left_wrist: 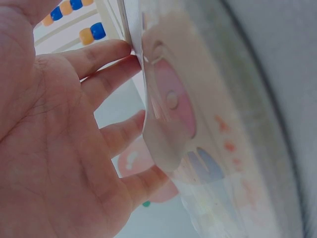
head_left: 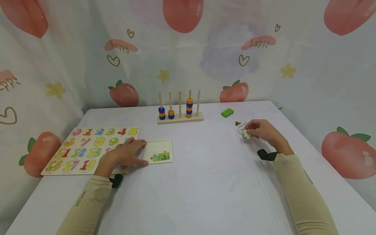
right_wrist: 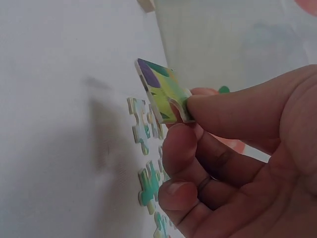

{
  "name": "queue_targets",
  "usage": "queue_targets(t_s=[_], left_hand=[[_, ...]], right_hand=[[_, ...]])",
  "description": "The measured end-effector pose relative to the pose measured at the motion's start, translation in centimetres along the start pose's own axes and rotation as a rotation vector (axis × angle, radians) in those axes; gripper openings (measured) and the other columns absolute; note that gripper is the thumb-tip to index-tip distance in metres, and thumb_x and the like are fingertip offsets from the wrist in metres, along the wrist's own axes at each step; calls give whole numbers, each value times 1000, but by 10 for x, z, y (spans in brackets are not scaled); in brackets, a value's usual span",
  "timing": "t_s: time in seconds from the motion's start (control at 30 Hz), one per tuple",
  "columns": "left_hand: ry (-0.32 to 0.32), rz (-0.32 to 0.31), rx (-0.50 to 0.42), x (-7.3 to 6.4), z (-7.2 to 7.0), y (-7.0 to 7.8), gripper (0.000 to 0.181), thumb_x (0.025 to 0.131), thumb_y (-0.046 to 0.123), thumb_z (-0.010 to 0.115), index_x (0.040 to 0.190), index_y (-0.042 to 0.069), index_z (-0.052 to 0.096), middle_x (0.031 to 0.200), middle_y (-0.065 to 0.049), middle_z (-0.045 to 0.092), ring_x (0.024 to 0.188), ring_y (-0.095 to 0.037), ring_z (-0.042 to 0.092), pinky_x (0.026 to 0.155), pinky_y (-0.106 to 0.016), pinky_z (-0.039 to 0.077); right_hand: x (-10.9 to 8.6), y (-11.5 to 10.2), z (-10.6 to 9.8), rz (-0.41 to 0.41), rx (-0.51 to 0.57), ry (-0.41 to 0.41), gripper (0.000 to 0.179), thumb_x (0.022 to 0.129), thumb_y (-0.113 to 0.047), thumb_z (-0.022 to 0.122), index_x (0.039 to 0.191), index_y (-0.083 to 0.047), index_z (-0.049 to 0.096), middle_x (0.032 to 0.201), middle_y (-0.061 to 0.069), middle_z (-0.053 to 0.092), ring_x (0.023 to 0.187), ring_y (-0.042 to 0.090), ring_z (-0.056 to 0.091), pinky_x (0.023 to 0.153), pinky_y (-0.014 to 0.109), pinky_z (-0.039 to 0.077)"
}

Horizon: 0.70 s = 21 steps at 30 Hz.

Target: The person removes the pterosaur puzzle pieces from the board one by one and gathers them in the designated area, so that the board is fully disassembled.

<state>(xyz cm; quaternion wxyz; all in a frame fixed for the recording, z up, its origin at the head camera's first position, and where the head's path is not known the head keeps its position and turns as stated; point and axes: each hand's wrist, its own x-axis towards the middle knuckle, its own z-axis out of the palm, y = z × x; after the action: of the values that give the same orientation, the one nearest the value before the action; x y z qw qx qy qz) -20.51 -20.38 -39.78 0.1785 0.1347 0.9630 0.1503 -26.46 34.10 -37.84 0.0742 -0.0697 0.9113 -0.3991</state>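
Note:
My right hand (head_left: pixel 261 130) pinches a jigsaw puzzle piece (right_wrist: pixel 166 94) between thumb and fingers. In the right wrist view the piece is green and yellow with a purple patch, tilted above the table. Several loose puzzle pieces (right_wrist: pixel 148 186) lie beneath that hand. On the left, my left hand (head_left: pixel 124 153) has its fingers spread, resting over the number board (head_left: pixel 67 140) and at the left edge of a square puzzle tray (head_left: pixel 158 143). Joined green pieces (head_left: pixel 161 156) fill the tray's lower part. The left wrist view shows the fingertips touching the board side.
A wooden bead-stacking abacus (head_left: pixel 180 120) with orange and blue beads on upright pegs stands at the back. To its right lies a green block (head_left: pixel 227 113). White cloth covers the table (head_left: pixel 202 189), and a fruit-print curtain (head_left: pixel 188 58) hangs behind it.

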Motion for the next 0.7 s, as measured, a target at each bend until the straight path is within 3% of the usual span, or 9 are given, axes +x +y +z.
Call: queue_targets(t_s=[0.3,0.7], left_hand=[[0,4,-6,-3,-2,3,98,89,54,83,165,7,40,171,-19,34,159,-49,12,122,-75,15],[4,-3,-19,4,3,-7,100,89,54,83,167,10,38,173,-16,31,161,-45,7,123,-74,11]], right_hand=[[2,9,2,-16,-24,-70,17,104,-4,64,117,7,66,96,12,63,84,25,56,69,31,49],[5,13,7,4,-94,-75,15,103,-1,62,115,7,67,96,10,64,89,28,58,73,33,50]])
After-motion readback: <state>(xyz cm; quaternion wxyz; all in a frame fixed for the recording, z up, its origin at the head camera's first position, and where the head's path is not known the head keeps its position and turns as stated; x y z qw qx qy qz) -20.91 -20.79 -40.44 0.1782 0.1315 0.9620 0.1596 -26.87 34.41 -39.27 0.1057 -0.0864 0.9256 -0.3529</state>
